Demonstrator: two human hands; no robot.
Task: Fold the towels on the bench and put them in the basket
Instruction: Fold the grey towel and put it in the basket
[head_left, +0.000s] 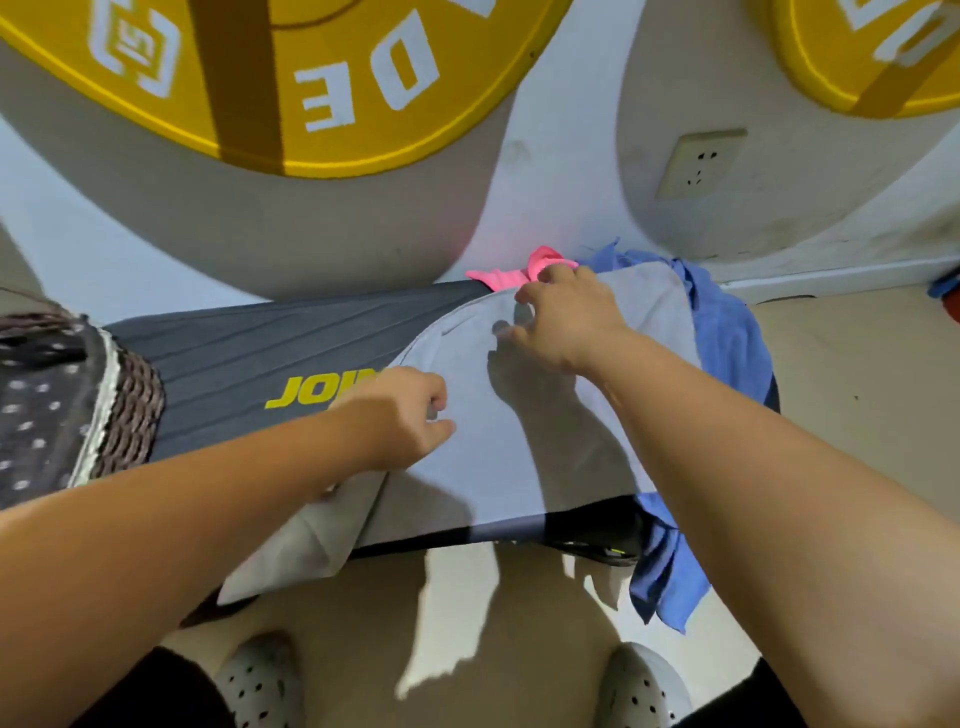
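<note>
A: Big black bench (234, 353) first. Any trouble there?

B: Narrow top. Grey towel (524, 415) spread flat under both hands, one corner already hanging off the near edge, below the left hand (402, 415). Could slide off with a hard tug.

A: And the blue towel (727, 332)?

B: Bunched just past the right hand (566, 317), partly under the grey one. Might get dragged along in the fold.

A: Basket (67, 395)?

B: Far off to the left of the left hand. Long carry, so a loose fold could fall open.

A: The hands?

B: Left fingers curled, pinching the grey edge. Right fingers bent on the far corner, maybe pinching, hard to tell. Could grab the pink towel (511, 273) by mistake, right beside those fingertips.
</note>
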